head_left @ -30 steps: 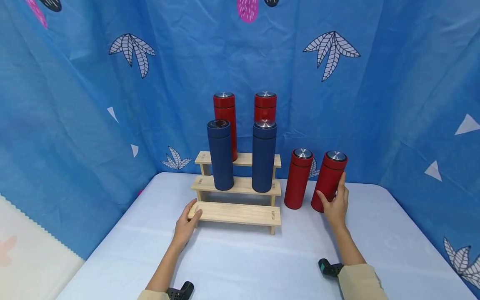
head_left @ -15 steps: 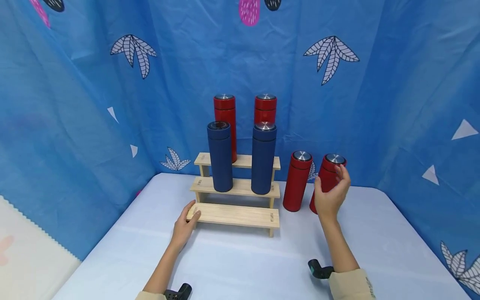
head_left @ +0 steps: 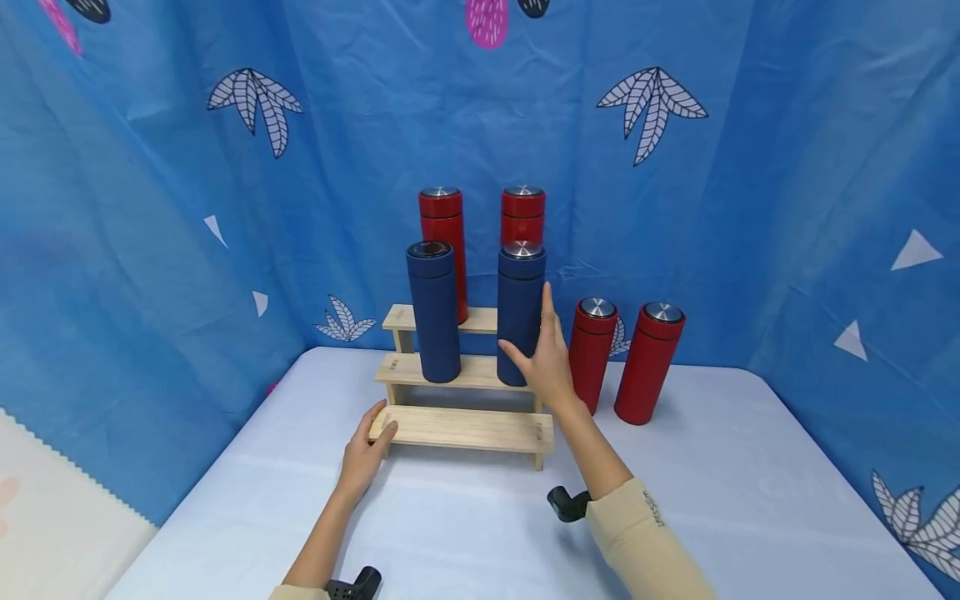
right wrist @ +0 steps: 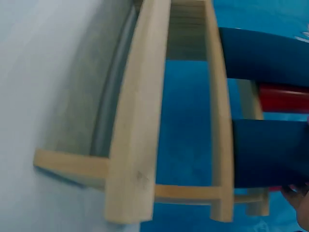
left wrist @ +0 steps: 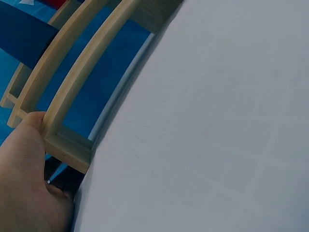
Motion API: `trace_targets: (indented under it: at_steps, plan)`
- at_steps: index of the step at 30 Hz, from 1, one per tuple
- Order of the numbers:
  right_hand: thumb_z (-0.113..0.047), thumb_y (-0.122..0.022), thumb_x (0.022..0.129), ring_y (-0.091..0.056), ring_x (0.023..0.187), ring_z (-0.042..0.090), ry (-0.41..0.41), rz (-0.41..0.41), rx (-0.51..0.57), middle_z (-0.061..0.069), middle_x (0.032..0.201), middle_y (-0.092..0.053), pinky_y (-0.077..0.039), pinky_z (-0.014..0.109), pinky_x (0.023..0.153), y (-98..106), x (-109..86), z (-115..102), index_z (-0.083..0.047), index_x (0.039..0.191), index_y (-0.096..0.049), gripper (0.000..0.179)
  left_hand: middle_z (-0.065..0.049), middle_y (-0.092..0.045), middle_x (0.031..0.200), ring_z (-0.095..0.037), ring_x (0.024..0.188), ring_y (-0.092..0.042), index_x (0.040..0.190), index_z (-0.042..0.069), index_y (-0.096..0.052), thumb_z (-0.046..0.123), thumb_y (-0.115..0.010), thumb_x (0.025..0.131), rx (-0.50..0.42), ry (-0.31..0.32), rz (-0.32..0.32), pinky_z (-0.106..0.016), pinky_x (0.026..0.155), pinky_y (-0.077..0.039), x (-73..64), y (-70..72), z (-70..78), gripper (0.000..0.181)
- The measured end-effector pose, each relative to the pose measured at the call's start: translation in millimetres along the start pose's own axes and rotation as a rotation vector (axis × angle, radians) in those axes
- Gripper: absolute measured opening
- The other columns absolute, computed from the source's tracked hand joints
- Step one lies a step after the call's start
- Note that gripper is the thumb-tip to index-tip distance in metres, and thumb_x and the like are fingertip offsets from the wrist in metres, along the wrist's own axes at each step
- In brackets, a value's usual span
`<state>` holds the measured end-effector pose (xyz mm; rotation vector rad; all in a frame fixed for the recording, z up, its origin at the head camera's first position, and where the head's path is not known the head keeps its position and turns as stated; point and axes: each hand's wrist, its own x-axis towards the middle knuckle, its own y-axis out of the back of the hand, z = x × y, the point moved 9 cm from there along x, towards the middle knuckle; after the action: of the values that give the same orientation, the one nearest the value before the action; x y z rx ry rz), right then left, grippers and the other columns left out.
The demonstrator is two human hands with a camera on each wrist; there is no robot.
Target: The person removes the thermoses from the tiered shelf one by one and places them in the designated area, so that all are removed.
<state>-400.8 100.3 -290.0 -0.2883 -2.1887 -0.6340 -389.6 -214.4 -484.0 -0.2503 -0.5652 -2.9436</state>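
Note:
A three-step wooden stand (head_left: 465,427) rests on the table. My left hand (head_left: 362,457) grips the left end of its lowest step; in the left wrist view the thumb lies over the step's edge. On the middle step stand two blue thermos flasks, one left (head_left: 434,321) and one right (head_left: 517,308). My right hand (head_left: 551,371) is at the right blue flask, thumb across its front and fingers fairly straight along its right side. Whether it touches the flask is unclear. Two red thermos flasks, left (head_left: 442,218) and right (head_left: 522,218), stand on the top step, partly hidden.
Two more red flasks stand on the white table (head_left: 465,525) right of the stand: a nearer one (head_left: 588,346), partly behind my right hand, and a farther one (head_left: 649,364). A blue patterned curtain (head_left: 360,167) hangs close behind and along both sides.
My right hand has let go of the far right red flask, lifted away and moved left to the right blue flask. The left hand has stayed on the stand.

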Motion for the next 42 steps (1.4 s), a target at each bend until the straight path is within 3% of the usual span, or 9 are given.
trace_targets:
  at_steps: [5,12,19,23,27,32,36,42]
  plan:
    - [-0.026,-0.075,0.079,-0.036,0.129,0.026,-0.047,-0.004,-0.012,0.012,0.144,-0.031,-0.038,0.048,0.098,-9.6,-3.0,7.0,-0.027,0.149,0.002,0.104,-0.011,-0.030,0.147,-0.030,0.135,-0.023,0.143,0.019,-0.033,0.052,-0.052,0.089,-0.010,-0.010,0.000,-0.050,0.108,-0.020,0.1,0.2,1.3,0.066]
    - [-0.020,-0.078,0.075,-0.044,0.121,0.024,0.020,0.058,0.041,0.014,0.134,-0.042,-0.045,0.047,0.092,14.3,-20.4,-2.8,-0.023,0.150,-0.008,0.102,-0.011,-0.030,0.147,-0.030,0.135,-0.024,0.143,0.020,-0.033,0.053,-0.052,0.089,-0.005,-0.006,0.003,-0.050,0.108,-0.020,0.5,-0.5,1.1,0.066]
    - [-0.003,-0.081,0.068,-0.041,0.123,0.023,0.101,0.170,0.042,0.010,0.138,-0.041,-0.044,0.051,0.091,74.3,-34.8,-6.0,-0.013,0.148,-0.019,0.102,-0.011,-0.030,0.147,-0.030,0.135,-0.024,0.143,0.020,-0.033,0.052,-0.051,0.089,0.008,-0.002,-0.001,-0.050,0.108,-0.020,-1.2,-1.1,1.6,0.066]
    - [0.002,-0.080,0.067,-0.042,0.120,0.022,0.071,0.296,-0.015,0.013,0.136,-0.042,-0.045,0.035,0.093,126.7,-37.5,3.2,-0.008,0.146,-0.020,0.099,-0.010,-0.029,0.148,-0.030,0.136,-0.023,0.143,0.019,-0.032,0.052,-0.051,0.090,0.019,0.008,-0.004,-0.049,0.108,-0.019,-1.9,-0.9,2.5,0.066]
    - [-0.002,-0.077,0.072,-0.040,0.123,0.017,0.004,0.398,-0.078,0.003,0.140,-0.039,-0.039,0.022,0.096,179.2,-42.7,24.1,-0.007,0.146,-0.017,0.095,-0.009,-0.029,0.148,-0.030,0.136,-0.023,0.144,0.019,-0.031,0.051,-0.051,0.090,0.020,0.005,-0.003,-0.049,0.109,-0.019,-0.7,-0.8,2.9,0.065]
    - [-0.011,-0.073,0.078,-0.031,0.130,0.013,-0.118,0.441,-0.156,-0.010,0.149,-0.025,-0.032,0.036,0.104,222.5,-56.0,66.5,-0.013,0.149,-0.012,0.094,-0.009,-0.028,0.148,-0.029,0.136,-0.022,0.144,0.020,-0.031,0.051,-0.051,0.090,0.018,0.005,-0.003,-0.049,0.109,-0.019,-0.4,0.3,2.7,0.065]
    - [-0.009,-0.074,0.078,-0.028,0.133,0.011,-0.231,0.440,-0.159,-0.013,0.150,-0.018,-0.026,0.042,0.107,232.8,-71.3,108.2,-0.020,0.150,-0.008,0.098,-0.010,-0.028,0.149,-0.029,0.136,-0.022,0.144,0.021,-0.031,0.052,-0.050,0.090,0.017,0.009,-0.002,-0.049,0.109,-0.019,-0.8,0.3,3.0,0.065]
    - [-0.003,-0.074,0.077,-0.018,0.137,0.012,-0.362,0.397,-0.177,-0.012,0.152,-0.010,-0.018,0.041,0.110,224.3,-95.4,160.8,-0.024,0.150,-0.003,0.104,-0.010,-0.028,0.148,-0.030,0.136,-0.022,0.144,0.020,-0.032,0.052,-0.050,0.090,0.019,0.012,-0.003,-0.049,0.108,-0.019,-1.4,-1.2,3.5,0.065]
